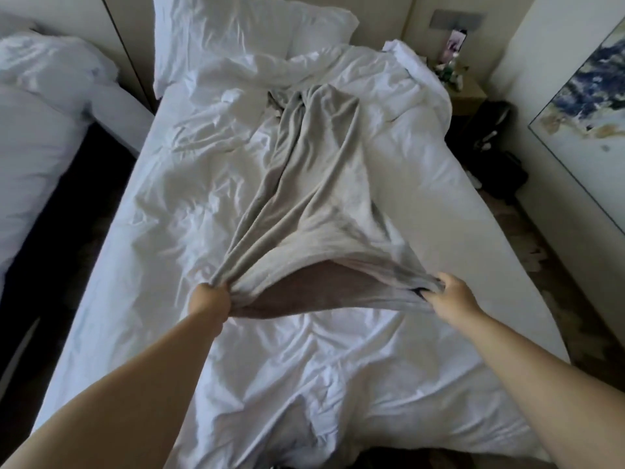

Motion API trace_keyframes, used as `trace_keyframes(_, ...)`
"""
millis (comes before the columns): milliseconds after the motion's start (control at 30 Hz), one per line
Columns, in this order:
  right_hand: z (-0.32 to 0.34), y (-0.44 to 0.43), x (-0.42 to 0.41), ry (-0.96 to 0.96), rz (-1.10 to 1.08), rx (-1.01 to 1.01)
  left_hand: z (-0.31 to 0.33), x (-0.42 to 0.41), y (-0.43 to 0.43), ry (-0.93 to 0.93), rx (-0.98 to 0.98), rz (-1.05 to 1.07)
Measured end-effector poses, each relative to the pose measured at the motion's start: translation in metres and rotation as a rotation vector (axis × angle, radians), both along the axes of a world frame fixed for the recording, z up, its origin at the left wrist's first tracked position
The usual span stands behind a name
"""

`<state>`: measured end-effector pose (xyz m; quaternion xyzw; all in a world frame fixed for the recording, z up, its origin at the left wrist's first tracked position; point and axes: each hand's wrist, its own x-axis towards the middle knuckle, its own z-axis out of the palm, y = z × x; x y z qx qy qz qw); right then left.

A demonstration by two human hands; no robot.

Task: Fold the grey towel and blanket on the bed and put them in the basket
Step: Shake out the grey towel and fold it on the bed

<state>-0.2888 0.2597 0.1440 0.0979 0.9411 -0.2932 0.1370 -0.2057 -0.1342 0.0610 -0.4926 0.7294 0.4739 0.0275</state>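
Head view: grey blanket (304,184), long, creased, bunched

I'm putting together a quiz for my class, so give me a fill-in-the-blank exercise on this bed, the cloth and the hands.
1. The left hand and right hand both grip the ___ cloth.
2. The duvet under the cloth is ___ in colour.
3. The pillow leans at the ___ end of the bed.

Missing words: grey; white; head.
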Motion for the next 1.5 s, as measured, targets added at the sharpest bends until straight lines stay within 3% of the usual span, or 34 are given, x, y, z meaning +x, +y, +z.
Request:
trace_keyframes(67,-0.015,0.014,0.022,-0.049,0.235,0.327,-0.017,0.024,0.002,-0.064,0.047,0.001)
trace_keyframes(100,-0.019,0.021,0.033,-0.011,0.232,0.348,-0.023,0.036,0.004,-0.083,0.058,0.001)
trace_keyframes(300,-0.001,0.05,0.062,0.367,-0.111,0.178,-0.018,0.103,0.019,-0.051,-0.024,-0.048)
trace_keyframes(367,0.004,0.061,0.071,0.278,-0.065,0.168,-0.008,0.128,0.028,-0.063,-0.081,-0.066)
trace_keyframes(500,-0.004,0.083,0.114,-0.044,0.351,0.381,0.011,0.174,0.062,-0.1,-0.212,-0.142)
trace_keyframes(700,-0.024,0.142,0.206,-0.299,0.388,0.248,0.015,0.256,0.124,-0.186,-0.268,-0.284)
trace_keyframes(833,-0.045,0.184,0.263,-0.396,0.46,0.325,-0.003,0.328,0.147,-0.347,-0.311,-0.39)
trace_keyframes(1000,-0.066,0.2,0.308,-0.693,0.619,0.443,-0.032,0.39,0.167,-0.586,-0.243,-0.556)
trace_keyframes(1100,-0.071,0.188,0.308,-0.677,0.57,0.409,-0.035,0.391,0.172,-0.608,-0.16,-0.515)
trace_keyframes(1233,-0.067,0.148,0.283,-0.583,0.509,0.281,-0.029,0.35,0.163,-0.48,-0.15,-0.422)
trace_keyframes(1500,-0.085,0.0,0.203,-0.507,0.504,0.166,-0.047,0.242,0.122,-0.327,-0.058,-0.412)
